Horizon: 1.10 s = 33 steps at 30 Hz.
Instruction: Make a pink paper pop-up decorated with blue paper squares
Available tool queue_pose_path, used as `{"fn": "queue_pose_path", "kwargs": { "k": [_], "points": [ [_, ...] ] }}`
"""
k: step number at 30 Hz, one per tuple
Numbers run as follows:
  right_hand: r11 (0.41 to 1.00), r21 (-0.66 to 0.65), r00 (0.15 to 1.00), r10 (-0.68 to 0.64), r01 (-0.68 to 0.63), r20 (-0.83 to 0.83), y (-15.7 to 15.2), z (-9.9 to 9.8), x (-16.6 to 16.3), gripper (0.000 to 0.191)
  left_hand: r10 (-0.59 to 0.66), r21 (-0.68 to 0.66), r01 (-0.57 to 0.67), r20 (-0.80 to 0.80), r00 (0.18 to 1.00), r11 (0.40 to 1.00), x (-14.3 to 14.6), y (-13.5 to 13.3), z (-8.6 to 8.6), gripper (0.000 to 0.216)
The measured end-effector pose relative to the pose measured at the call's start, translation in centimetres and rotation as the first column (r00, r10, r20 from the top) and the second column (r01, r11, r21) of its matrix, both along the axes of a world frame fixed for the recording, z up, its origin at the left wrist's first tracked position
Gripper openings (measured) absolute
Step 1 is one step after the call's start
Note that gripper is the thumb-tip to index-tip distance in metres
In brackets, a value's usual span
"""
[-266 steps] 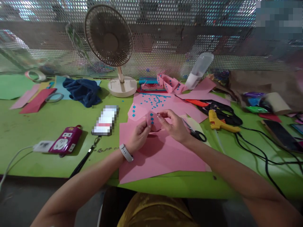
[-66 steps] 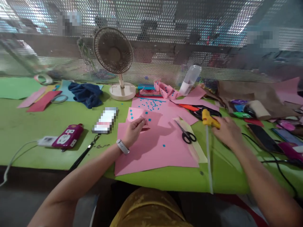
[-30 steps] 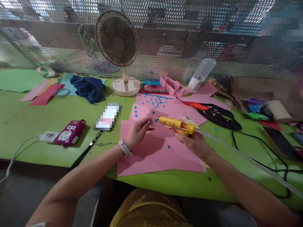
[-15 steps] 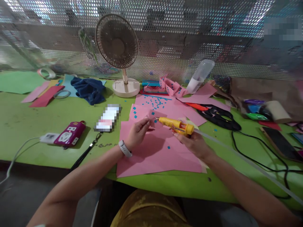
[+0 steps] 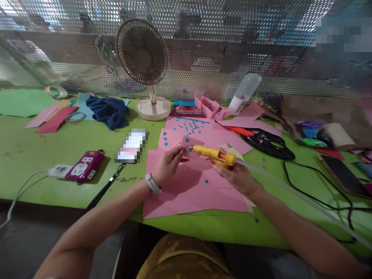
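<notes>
My right hand (image 5: 232, 175) is wrapped round a yellow hot glue gun (image 5: 213, 153), its metal tip pointing left. A long, whitish glue stick (image 5: 270, 175) trails from the gun's back end. Close to the nozzle, my left hand (image 5: 170, 162) has thumb and fingertips pinched on a small piece of pink paper, mostly hidden and hard to tell from the paper behind. Both hands are over large pink sheets (image 5: 186, 195) on the green table. Small blue paper squares (image 5: 206, 181) lie on the pink paper, many of them scattered farther back.
A desk fan (image 5: 154, 108) stands at the back. Left are a phone (image 5: 132, 145), a purple power strip (image 5: 85, 166) and a blue cloth (image 5: 107, 110). A pink paper shape with blue dots (image 5: 210, 106), an orange-handled cutter (image 5: 240, 131), a black cable (image 5: 314, 170) and another phone (image 5: 345, 174) lie beyond or right.
Hands and glue gun stay in nearly the same pose, the nozzle still by the left fingertips. The whole view has shifted slightly.
</notes>
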State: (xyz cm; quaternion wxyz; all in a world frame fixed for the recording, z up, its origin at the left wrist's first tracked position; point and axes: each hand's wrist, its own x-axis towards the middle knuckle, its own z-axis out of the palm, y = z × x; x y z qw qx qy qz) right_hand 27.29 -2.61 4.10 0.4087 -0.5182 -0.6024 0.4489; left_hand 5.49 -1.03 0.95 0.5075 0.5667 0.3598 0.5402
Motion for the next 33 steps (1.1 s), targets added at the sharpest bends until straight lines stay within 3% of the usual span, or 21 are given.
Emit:
{"fn": "queue_pose_path", "kwargs": {
  "k": [16, 21, 33],
  "points": [
    [1.000, -0.013, 1.000, -0.022, 0.022, 0.006, 0.12, -0.19, 0.08, 0.030, -0.016, 0.010, 0.016, 0.004, 1.000, 1.000, -0.04, 0.07, -0.13, 0.028],
    [0.999, 0.020, 0.998, 0.039, -0.039, 0.041, 0.13, -0.20, 0.08, 0.022, -0.016, -0.009, 0.016, 0.004, 1.000, 1.000, -0.03, 0.06, -0.08, 0.028],
    [1.000, -0.009, 1.000, 0.012, -0.012, 0.005, 0.12, -0.34, 0.19, 0.031, -0.014, 0.005, 0.014, 0.001, 1.000, 1.000, 0.00, 0.11, -0.01, 0.029]
  ]
}}
